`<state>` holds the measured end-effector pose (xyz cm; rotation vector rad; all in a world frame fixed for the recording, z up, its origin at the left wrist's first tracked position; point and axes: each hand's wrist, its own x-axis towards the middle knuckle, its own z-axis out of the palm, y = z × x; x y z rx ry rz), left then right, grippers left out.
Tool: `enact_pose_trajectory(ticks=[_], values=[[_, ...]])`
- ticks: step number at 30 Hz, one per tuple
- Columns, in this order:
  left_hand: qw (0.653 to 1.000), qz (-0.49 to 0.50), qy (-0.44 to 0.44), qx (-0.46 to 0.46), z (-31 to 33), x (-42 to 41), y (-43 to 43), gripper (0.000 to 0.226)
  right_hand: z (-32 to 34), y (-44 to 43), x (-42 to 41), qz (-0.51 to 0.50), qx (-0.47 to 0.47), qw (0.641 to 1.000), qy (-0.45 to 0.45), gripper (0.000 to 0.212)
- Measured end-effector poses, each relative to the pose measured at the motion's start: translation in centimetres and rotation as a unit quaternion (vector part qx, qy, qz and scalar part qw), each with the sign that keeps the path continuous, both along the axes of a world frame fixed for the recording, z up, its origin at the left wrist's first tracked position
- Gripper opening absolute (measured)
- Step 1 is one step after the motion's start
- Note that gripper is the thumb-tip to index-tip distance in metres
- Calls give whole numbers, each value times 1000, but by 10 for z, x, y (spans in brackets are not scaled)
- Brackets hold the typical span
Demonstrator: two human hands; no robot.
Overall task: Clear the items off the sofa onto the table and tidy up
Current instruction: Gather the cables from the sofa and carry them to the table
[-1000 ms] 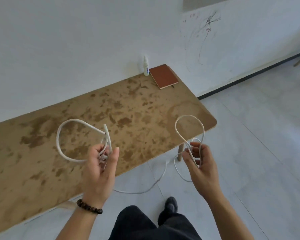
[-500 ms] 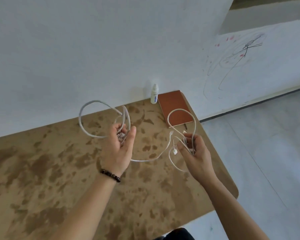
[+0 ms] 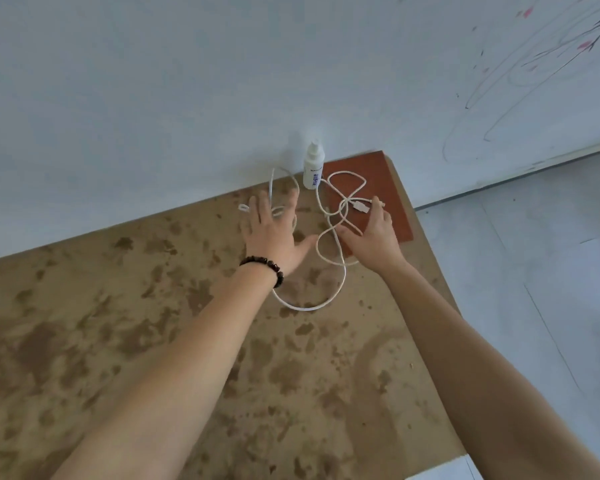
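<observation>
A white cable point(image 3: 309, 308) lies in loose loops at the far right corner of the stained brown table point(image 3: 136, 323). Part of it rests on a red-brown notebook point(image 3: 390, 181), with its USB plug point(image 3: 361, 206) on the cover. My left hand point(image 3: 274, 233) hovers flat with fingers spread over the cable's left loops. My right hand point(image 3: 374, 237) rests on the notebook, fingers apart, its fingertips beside the plug. Neither hand grips the cable.
A small white spray bottle point(image 3: 313, 168) stands against the white wall point(image 3: 187, 98), touching the notebook's left corner. The table's right edge drops to a pale tiled floor point(image 3: 534, 271). Scribbles mark the wall at the upper right.
Both hands carried the cable forward from above the floor to the far table corner and let it go. It now lies on the table and notebook.
</observation>
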<state>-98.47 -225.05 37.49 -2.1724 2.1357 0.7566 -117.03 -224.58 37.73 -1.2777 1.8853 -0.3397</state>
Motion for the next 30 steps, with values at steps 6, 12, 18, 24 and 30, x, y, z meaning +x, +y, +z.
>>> enact_pose_trajectory(ticks=[6,12,18,24,30], values=[[986,57,48,-150,-33,13,59,99,-26,27,-10,74,-35,995,53,85],[997,43,-43,45,-78,12,83,80,-48,34,-21,167,-54,973,147,70],[996,72,-10,46,-47,7,76,72,-23,33,-26,182,-4,977,108,71],[983,113,106,-104,62,14,147,66,51,92,-34,180,-106,977,44,64],[935,257,188,-156,132,0,314,58,108,201,-54,231,-180,951,-104,42]])
